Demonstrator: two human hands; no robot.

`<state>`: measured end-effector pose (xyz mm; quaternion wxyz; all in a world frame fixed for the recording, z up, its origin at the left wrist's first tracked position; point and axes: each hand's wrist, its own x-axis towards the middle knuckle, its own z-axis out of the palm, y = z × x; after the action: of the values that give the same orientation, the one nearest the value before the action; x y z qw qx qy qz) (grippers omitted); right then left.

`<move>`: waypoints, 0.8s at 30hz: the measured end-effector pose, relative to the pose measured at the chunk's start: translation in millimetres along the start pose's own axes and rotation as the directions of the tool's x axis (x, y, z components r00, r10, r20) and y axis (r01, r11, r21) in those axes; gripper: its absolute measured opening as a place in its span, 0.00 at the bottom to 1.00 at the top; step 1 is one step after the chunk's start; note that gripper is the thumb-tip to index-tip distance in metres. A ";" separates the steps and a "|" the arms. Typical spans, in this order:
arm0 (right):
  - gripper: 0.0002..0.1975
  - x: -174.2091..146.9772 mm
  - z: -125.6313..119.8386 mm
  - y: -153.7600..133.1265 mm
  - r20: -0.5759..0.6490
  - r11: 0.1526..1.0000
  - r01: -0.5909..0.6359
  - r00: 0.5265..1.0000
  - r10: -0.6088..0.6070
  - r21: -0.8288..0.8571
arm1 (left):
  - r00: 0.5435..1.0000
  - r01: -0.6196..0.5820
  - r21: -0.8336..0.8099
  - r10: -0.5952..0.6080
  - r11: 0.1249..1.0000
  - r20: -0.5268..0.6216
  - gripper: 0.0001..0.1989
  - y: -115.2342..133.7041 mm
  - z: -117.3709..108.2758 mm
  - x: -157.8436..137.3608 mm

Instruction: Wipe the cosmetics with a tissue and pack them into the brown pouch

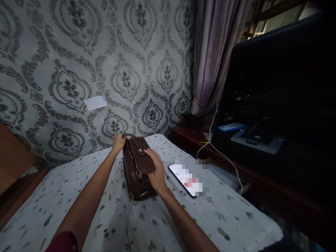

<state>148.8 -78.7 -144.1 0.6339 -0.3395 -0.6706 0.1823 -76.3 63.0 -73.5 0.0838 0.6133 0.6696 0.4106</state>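
Note:
A dark brown leather handbag (141,159) lies on the patterned white sheet (110,210), its flap with a small metal clasp facing up. Zips run along its side and its near end. At the bag's far left corner, my left hand (119,142) is closed around the base of the strap; its fingertips are hidden. My right hand (158,175) rests against the bag's right side, fingers stretched out over the flap's edge near the clasp. Just right of that hand a phone (181,178) lies face up with its screen lit, partly blurred out.
Patterned wallpaper (105,63) with a white switch plate (95,102) rises behind the bed. A purple curtain (210,52) hangs at the back. On the right stand a dark screen (275,77) and a reddish-brown desk (189,136) with white cables (223,150). A wooden board (15,157) borders the left.

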 end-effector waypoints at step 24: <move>0.25 1.1 -0.9 -1.5 0.002 0.999 -0.024 1.000 0.024 0.048 | 0.945 -0.150 -0.139 0.183 0.979 0.272 0.10 44.2 11.3 -10.7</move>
<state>149.3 -79.1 -142.2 0.6393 -0.3321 -0.6622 0.2060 -33.5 54.6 -56.2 0.1792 0.7142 0.5713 0.3626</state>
